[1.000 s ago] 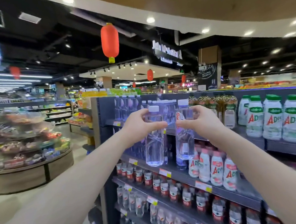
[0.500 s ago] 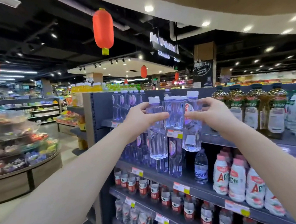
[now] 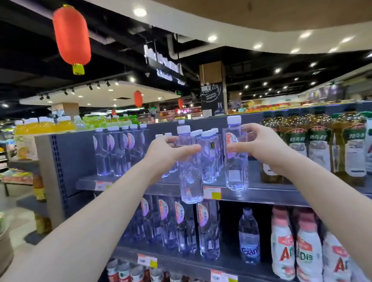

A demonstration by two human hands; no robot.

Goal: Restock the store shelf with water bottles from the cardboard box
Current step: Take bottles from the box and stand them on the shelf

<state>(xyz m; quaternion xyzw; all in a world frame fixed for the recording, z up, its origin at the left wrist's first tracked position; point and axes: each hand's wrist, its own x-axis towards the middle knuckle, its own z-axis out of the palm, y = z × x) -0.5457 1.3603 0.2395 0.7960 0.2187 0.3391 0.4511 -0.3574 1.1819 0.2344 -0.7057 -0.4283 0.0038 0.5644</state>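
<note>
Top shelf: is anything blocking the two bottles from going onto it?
Partly. Both hands hold bottles, left bottle and right bottle, at the top shelf front edge. A row of stocked water bottles stands between and behind them; shelf beside it looks open.

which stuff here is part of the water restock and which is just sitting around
Part of the job:
- left hand and its water bottle
- right hand and its water bottle
- top shelf with its row of water bottles

Just there:
- oil bottles
- white drink bottles
- red lantern
- juice bottles
</note>
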